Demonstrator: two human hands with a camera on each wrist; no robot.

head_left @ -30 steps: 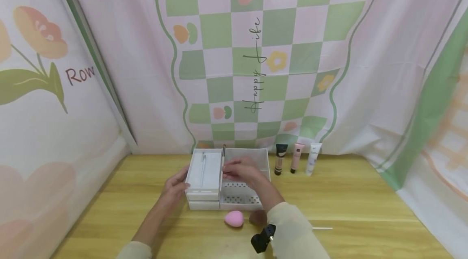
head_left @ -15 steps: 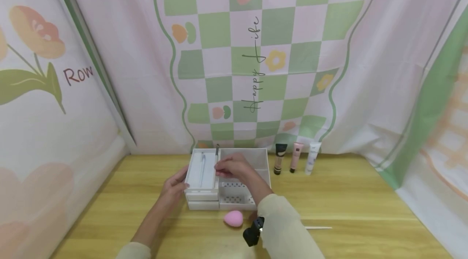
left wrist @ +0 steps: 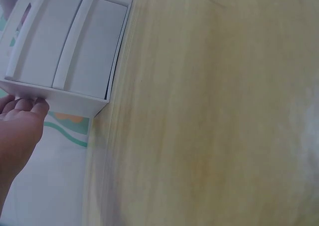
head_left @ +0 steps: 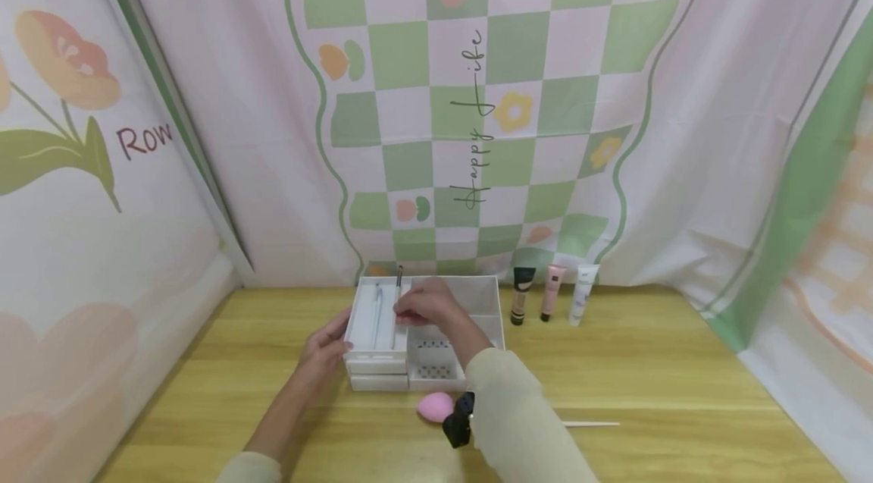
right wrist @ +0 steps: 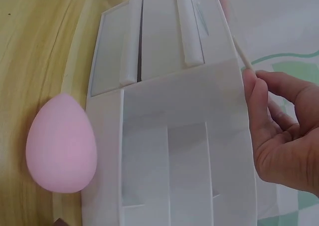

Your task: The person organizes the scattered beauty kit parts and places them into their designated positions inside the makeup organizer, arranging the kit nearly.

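A white desk organizer with two drawers on its left and open compartments on its right stands on the table. My left hand rests against its left side, fingertips at the wall in the left wrist view. My right hand pinches a slim makeup brush with a pale handle and dark tip, over the right part of the shallow top tray. In the right wrist view the thumb and index finger meet on the pale handle. Another slim, pale stick-like item lies lengthwise in that tray.
A pink makeup sponge lies in front of the organizer, partly behind the right wrist camera. Farther right a thin white stick lies on the wood-grain table. Three tubes, black-capped, pink and white, stand near the back curtain.
My right hand has moved left with the brush, from the divider beside the tray to over the tray. The left hand stays at the organizer's side.
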